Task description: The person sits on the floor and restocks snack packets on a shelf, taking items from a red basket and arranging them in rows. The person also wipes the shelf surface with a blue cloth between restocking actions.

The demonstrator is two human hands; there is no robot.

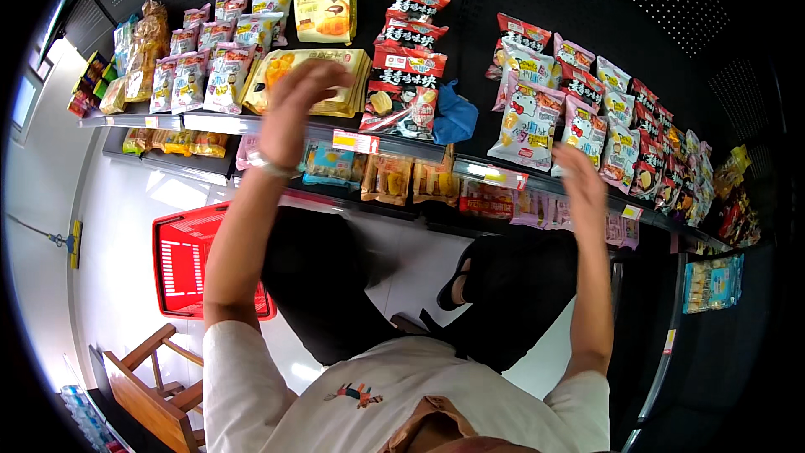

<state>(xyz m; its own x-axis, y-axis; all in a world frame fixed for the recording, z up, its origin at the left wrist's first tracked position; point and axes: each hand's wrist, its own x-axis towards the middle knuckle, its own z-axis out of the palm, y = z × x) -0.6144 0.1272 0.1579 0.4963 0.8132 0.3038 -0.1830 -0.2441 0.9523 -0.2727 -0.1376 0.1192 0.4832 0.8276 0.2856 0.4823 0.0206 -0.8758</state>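
From the head view, we see our left hand raised in front of the yellow snack box on the upper shelf, its fingers spread wide and blurred, gripping nothing. Our right hand hangs near the shelf edge just below the white snack bags, fingers loosely open and empty. A red and black packet and a blue cloth sit between the hands. A red shopping basket rests on the floor to our left.
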